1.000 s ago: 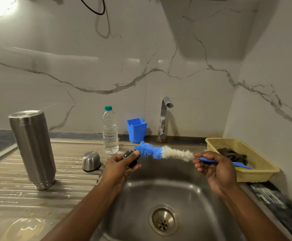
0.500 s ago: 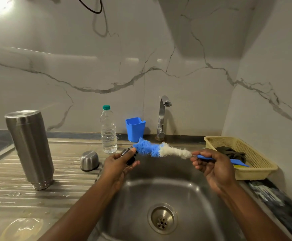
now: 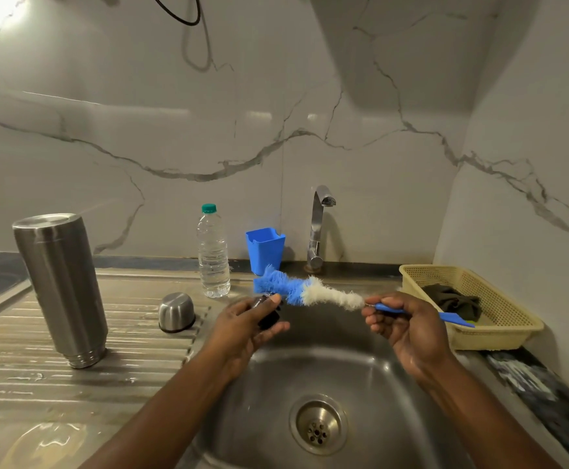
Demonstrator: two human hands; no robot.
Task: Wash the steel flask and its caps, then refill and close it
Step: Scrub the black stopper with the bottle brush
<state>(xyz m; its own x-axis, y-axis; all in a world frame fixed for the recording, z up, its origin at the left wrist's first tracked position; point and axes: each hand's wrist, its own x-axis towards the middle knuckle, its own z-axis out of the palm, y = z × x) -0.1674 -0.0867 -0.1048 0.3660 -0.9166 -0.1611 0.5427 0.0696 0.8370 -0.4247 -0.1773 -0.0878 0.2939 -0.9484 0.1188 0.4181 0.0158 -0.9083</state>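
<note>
**Black cap held to the brush over the sink**

Found the steel flask (image 3: 61, 286) upended on the ribbed drainboard (image 3: 124, 367), mouth down, well left of the sink (image 3: 361, 374). Saw its domed steel cap (image 3: 176, 312) open side down on the same drainboard, between flask and basin, apart from both. Saw the small black cap (image 3: 269, 318) gripped in the left hand (image 3: 246, 324), thumb on top and fingers curled beneath, above the sink's left edge. Found the right hand (image 3: 408, 328) closed round the blue handle of a bottle brush (image 3: 305, 292), held roughly level, with the blue bristle tip touching or just over the black cap; could not tell which. Noted a plastic water bottle (image 3: 213, 255) with a green lid upright behind the steel cap, a blue plastic cup (image 3: 265, 250) beside it, then the tap (image 3: 318, 228) at the back wall. Noted a yellow basket (image 3: 499, 330) right of the sink, with a dark cloth (image 3: 454, 299) inside.
</note>
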